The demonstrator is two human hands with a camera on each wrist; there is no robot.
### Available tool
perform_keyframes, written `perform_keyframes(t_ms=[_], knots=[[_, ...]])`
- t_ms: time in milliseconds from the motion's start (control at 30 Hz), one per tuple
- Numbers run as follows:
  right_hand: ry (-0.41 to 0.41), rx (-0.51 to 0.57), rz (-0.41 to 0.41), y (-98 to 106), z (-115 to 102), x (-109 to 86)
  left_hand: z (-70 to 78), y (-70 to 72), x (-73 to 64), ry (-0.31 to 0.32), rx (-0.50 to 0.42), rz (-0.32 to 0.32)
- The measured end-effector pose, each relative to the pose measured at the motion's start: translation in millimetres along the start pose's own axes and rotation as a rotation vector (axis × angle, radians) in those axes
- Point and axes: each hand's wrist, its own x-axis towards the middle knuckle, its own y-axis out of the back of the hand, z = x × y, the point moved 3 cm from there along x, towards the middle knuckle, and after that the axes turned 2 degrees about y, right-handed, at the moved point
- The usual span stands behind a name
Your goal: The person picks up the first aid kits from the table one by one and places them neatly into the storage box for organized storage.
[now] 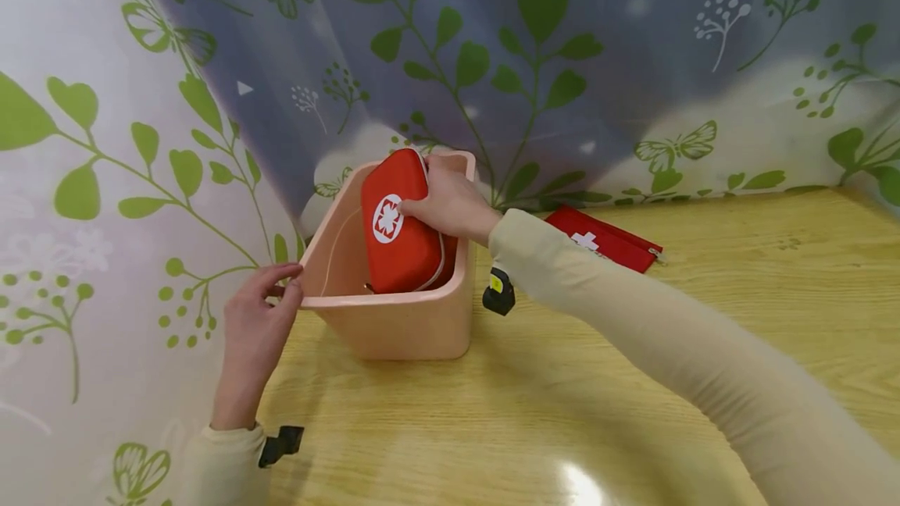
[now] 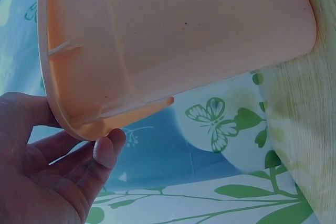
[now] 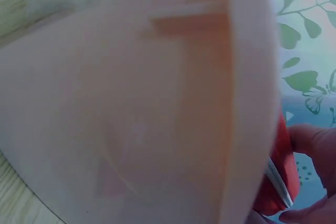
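A pink plastic bin stands on the wooden table near the corner of the walls. My right hand grips a red zippered first-aid case with a white emblem, thumb on its front face. The case is tilted and partly inside the bin, its lower end below the rim. In the right wrist view the bin wall hides most of the red case. My left hand pinches the bin's near left corner; in the left wrist view, thumb and fingers of that hand lie about the rim.
A flat red pouch with a white cross and a zipper lies on the table right of the bin, partly behind my right sleeve. Leaf-patterned cloth covers the walls behind and to the left.
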Motion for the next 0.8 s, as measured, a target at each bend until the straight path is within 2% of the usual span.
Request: perform_keyframes(t_ms=[167, 333, 433, 567, 800], knots=[[0.038, -0.158, -0.021, -10.3, -2.4, -0.3, -0.3, 0.4, 0.1, 0.003, 0.000, 0.001], [0.130, -0.415, -0.063, -16.3, -2.1, -6.3, -0.2, -0.4, 0.1, -0.004, 0.000, 0.002], [0.148, -0.535, -0.101, -14.7, 0.9, -13.4, 0.1, -1.0, 0.0, -0.005, 0.002, 0.008], [0.119, -0.578, -0.150, -8.6, 6.0, -24.1, 0.8, -0.8, -0.1, -0.008, 0.004, 0.020], [0.116, -0.576, -0.171, 3.8, 16.9, -42.9, 0.5, -1.2, -1.1, 0.000, -0.002, 0.025]])
